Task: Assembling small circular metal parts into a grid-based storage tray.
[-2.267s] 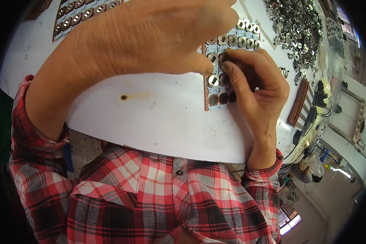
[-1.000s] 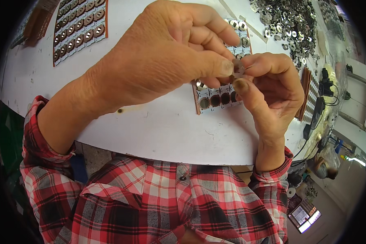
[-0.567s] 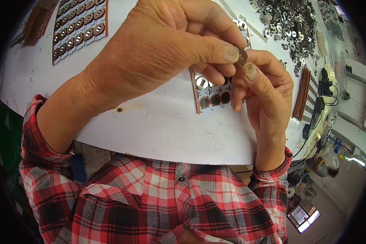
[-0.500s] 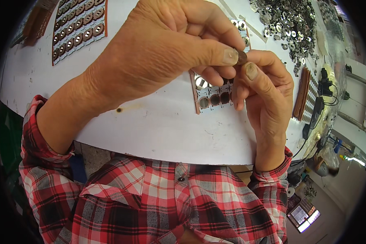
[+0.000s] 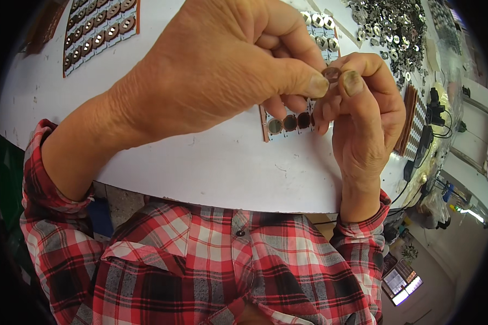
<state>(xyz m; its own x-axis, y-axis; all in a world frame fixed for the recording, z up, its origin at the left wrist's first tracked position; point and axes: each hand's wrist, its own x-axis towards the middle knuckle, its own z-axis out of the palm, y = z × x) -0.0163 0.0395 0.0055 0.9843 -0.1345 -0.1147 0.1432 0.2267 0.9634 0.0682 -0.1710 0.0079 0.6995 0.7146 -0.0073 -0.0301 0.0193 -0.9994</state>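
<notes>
A small dark brown round disc (image 5: 332, 75) is pinched between my two hands above the table. My left hand (image 5: 217, 76) reaches across from the left, its thumb and forefinger closed at the disc's near-left edge. On the other side, the thumb and forefinger of my right hand (image 5: 366, 108) close on the disc too. Beneath both hands lies a panel of small circuit boards (image 5: 275, 127). Its nearest row has dark round spots, and shiny metal pieces sit on the rows farther back. My hands hide much of this panel.
Another panel with metal pieces (image 5: 100, 32) lies at the far left of the white table (image 5: 217, 173). A heap of loose metal clips (image 5: 390, 32) spreads at the far right. A stack of brown-edged panels (image 5: 412, 122) stands at right, beside black plugs and cables (image 5: 435, 111).
Both hands have shifted slightly right. The fingertips are a little farther apart, and more of the disc's flat face shows. The view has moved a little, so the table sits higher.
</notes>
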